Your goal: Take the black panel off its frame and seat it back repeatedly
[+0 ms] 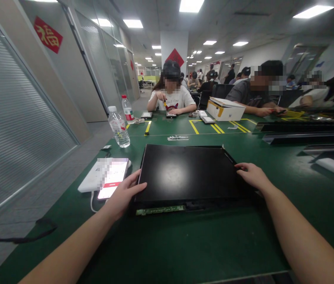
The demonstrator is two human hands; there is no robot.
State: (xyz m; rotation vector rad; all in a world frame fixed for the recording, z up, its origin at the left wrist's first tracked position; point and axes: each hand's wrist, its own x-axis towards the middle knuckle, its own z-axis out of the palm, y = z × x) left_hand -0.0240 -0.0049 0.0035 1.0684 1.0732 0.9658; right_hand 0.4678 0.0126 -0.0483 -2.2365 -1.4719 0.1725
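Note:
A flat black display panel (184,171) lies before me on the green table, tilted slightly over a dark frame (227,152) that shows along its back right. A green circuit board strip (159,210) peeks out under its front edge. My left hand (122,197) grips the panel's left side, thumb on the top face and the other fingers along the edge. At the opposite side, my right hand (252,175) pinches the right edge near the frame; its fingertips are partly hidden. Whether the panel rests fully in the frame I cannot tell.
Left of the panel lie a lit phone (114,177) and a white box-like device (91,177) with a cable. Two water bottles (119,128) stand behind them. Dark metal strips (308,136) lie at the right. Across the table a person (171,92) works near a white carton (225,110).

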